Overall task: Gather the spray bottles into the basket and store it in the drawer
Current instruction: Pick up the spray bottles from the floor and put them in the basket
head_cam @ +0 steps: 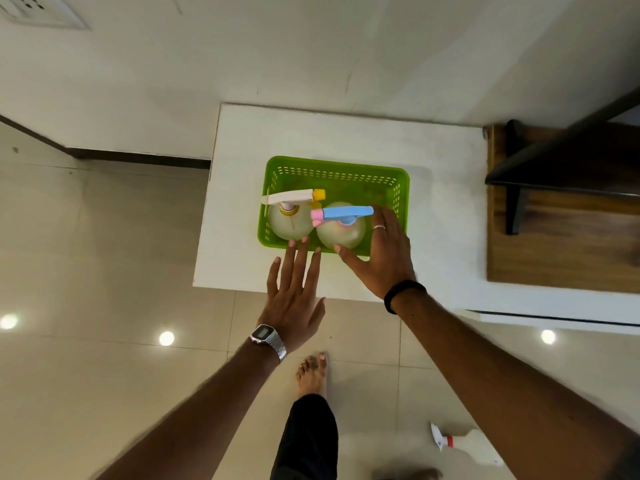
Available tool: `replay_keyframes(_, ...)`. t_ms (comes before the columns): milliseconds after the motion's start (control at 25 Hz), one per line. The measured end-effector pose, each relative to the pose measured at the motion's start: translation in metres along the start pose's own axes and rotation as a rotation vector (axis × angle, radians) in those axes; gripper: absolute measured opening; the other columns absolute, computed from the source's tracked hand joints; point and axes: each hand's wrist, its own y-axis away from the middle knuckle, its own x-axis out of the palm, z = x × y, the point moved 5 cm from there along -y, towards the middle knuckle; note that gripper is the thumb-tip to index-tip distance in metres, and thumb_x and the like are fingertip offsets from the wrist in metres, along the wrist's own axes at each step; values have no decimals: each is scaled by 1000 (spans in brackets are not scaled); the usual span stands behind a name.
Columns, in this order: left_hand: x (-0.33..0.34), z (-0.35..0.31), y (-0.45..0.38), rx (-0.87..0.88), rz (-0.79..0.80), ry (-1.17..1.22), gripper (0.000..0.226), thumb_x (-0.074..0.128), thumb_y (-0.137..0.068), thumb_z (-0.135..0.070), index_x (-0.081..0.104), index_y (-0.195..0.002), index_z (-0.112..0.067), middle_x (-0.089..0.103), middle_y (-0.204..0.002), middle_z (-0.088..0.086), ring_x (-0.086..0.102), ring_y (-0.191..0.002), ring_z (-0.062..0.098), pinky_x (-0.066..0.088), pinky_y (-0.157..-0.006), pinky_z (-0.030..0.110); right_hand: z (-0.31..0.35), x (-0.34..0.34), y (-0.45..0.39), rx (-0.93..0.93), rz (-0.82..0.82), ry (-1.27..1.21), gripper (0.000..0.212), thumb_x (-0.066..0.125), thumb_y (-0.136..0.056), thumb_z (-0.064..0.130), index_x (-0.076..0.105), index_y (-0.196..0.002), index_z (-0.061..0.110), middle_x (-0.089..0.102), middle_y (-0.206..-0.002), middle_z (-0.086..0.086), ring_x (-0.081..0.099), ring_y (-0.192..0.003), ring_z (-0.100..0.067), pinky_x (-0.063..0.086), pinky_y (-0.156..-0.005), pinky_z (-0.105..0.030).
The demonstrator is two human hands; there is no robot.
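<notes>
Seen from above, two bare arms reach forward over a glossy beige tiled floor (104, 271) toward a white rectangular table (346, 140) set against a pale wall. The left hand (294, 299), a silver metal digital wristwatch (267, 337) on its wrist, hangs flat and empty with its fingers (300, 258) spread wide, their tips at the near rim of a bright green perforated plastic basket (337, 174). The basket sits near the middle of the table and holds two round, translucent pale spray bottles standing upright side by side. The left-hand one, the spray bottle with a white trigger head and yellow nozzle (291, 220), rests against the basket's left wall, nozzle pointing right; just beside it stands the spray bottle with a blue trigger head and pink nozzle (341, 226), nozzle pointing left. The right hand (384, 258), wearing a silver ring and a black wristband (401, 294), is open around the blue-headed bottle's right side, thumb near its front; whether it has closed on the bottle cannot be told. Below, a bare foot (313, 374) stands on the tiles, and a third white plastic spray bottle with a red collar (467, 443) lies on its side on the floor at lower right. A dark brown wooden surface (561, 244) adjoins the table on the right.
</notes>
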Motion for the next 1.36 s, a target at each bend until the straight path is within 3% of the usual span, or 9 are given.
replay_keyframes(120, 1, -13, 19, 134, 21, 12, 93, 60, -86, -31, 10, -161, -13, 6, -171, 15, 6, -158, 31, 18, -124, 52, -12, -18, 45, -81, -83, 92, 86, 62, -91, 49, 28, -156, 5, 30, -162, -17, 21, -153, -31, 20, -118, -49)
replay_keyframes(240, 7, -43, 33, 252, 127, 21, 87, 61, -87, -27, 17, -160, -12, 11, -170, 12, 15, -157, 30, 31, -119, 50, -44, -25, 94, -81, -13, 175, 78, 55, -92, 46, 25, -158, 16, 20, -167, -9, 13, -155, -24, 16, -118, -50)
replay_keyframes(320, 11, -59, 36, 238, 198, 1, 84, 62, -86, -26, 23, -159, -9, 19, -169, 14, 24, -154, 32, 39, -113, 51, -66, -24, 126, -87, 71, 208, 76, 55, -91, 45, 28, -157, 20, 16, -168, -6, 11, -155, -23, 18, -119, -54)
replay_keyframes(480, 31, -116, 35, 231, 289, -60, 81, 57, -85, -32, 29, -157, -6, 29, -164, 17, 32, -150, 37, 39, -112, 56, -135, -25, 211, 37, 208, 216, 76, 57, -89, 45, 33, -155, 18, 16, -168, -10, 14, -155, -28, 19, -118, -57)
replay_keyframes(640, 77, -196, 42, 342, 336, -152, 79, 50, -86, -38, 29, -155, -7, 32, -162, 16, 34, -148, 37, 40, -109, 55, -217, -18, 299, 221, 268, 181, 76, 52, -92, 48, 25, -157, 20, 13, -167, -9, 13, -154, -26, 16, -118, -54)
replay_keyframes(840, 182, -333, 83, 528, 441, -170, 78, 60, -84, -32, 33, -153, -7, 36, -159, 16, 38, -144, 36, 42, -106, 53, -340, 1, 421, 446, 269, 95, 77, 49, -95, 49, 17, -160, 22, 8, -169, -8, 8, -155, -26, 14, -119, -55)
replay_keyframes(1040, 301, -433, 122, 635, 563, -203, 78, 60, -92, -35, 26, -157, -9, 26, -164, 15, 28, -150, 34, 34, -113, 50, -451, 41, 512, 642, 270, 46, 77, 47, -97, 48, 12, -160, 24, 5, -169, -7, 6, -156, -26, 13, -120, -54)
replay_keyframes(1160, 384, -463, 139, 666, 682, -275, 76, 50, -98, -40, 17, -160, -12, 20, -168, 12, 23, -153, 31, 29, -117, 47, -513, 89, 540, 705, 285, 63, 78, 47, -95, 49, 13, -160, 22, 6, -169, -9, 7, -155, -25, 15, -118, -55)
replay_keyframes(1360, 500, -478, 157, 638, 931, -348, 72, 41, -103, -44, 11, -160, -12, 29, -163, 12, 37, -145, 33, 35, -114, 46, -591, 171, 556, 977, 244, -83, 82, 49, -93, 53, 14, -159, 17, 19, -165, -9, 21, -150, -28, 24, -113, -55)
